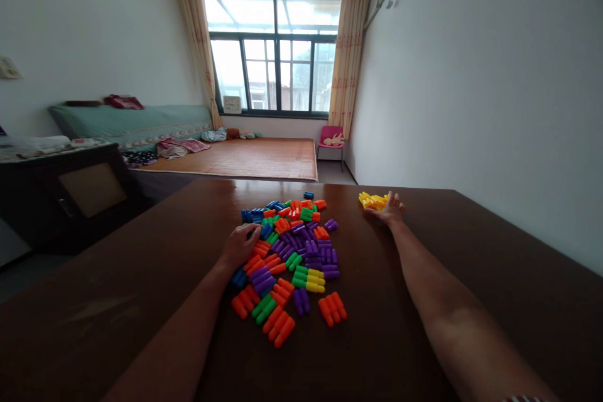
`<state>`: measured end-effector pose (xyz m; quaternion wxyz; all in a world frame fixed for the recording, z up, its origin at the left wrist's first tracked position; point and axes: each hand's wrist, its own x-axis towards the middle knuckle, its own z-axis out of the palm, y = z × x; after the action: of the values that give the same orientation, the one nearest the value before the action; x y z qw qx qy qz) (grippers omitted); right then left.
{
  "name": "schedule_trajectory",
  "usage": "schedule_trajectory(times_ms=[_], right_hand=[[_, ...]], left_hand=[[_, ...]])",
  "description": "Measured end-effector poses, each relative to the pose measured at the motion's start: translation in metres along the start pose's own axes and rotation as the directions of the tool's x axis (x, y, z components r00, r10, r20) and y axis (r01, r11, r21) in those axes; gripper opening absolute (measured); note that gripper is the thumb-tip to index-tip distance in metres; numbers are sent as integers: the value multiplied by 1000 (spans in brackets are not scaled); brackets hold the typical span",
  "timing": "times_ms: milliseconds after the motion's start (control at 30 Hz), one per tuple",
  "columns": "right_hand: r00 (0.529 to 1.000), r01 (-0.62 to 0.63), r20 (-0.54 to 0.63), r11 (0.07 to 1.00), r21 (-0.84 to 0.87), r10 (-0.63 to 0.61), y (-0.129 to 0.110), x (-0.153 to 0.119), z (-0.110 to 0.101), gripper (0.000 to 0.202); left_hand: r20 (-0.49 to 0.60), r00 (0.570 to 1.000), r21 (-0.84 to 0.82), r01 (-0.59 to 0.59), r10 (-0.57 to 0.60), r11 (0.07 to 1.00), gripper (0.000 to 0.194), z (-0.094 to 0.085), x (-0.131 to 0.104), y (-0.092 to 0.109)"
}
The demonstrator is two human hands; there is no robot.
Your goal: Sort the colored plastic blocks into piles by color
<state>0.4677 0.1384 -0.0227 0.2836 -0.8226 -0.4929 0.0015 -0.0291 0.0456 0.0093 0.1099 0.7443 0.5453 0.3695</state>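
Observation:
A loose heap of plastic bullet-shaped building blocks in purple, orange, green and blue lies on the brown table. At the heap's left edge rests my left hand, its fingers loosely bent and slightly apart beside a blue block; no held piece shows. Farther right, a small group of yellow blocks lies apart from the heap. My right hand is against the right side of that group, fingers spread. Near the front, a yellow block sits alongside green ones.
An orange block lies nearest me, right of the heap. Beyond the table's far edge stand a mat-covered bed and a pink chair. A dark cabinet is on the left, and a white wall on the right.

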Motion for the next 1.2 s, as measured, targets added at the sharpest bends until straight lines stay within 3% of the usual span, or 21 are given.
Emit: schedule_trajectory(times_ms=[133, 267, 433, 667, 967, 1200], right_hand=[[996, 36, -85, 995, 90, -29, 16, -18, -20, 102], [991, 12, -132, 975, 222, 18, 36, -46, -37, 88], [1000, 4, 22, 953, 301, -11, 34, -98, -44, 84], [955, 226, 131, 937, 265, -267, 7, -167, -48, 65], [966, 175, 131, 939, 297, -221, 7, -167, -59, 42], [971, 166, 125, 948, 270, -206, -2, -173, -66, 42]], left_hand=[[-48, 999, -34, 24, -26, 999, 42, -3, 1, 0], [-118, 990, -63, 75, -82, 995, 43, -7, 0, -2], [-156, 969, -119, 172, -190, 978, 39, -8, -3, -7], [-40, 967, -38, 249, -250, 968, 37, -10, -14, 1], [149, 961, 57, 228, -234, 972, 38, -10, -4, 6], [198, 946, 230, 209, -256, 951, 55, 10, 1, 10]])
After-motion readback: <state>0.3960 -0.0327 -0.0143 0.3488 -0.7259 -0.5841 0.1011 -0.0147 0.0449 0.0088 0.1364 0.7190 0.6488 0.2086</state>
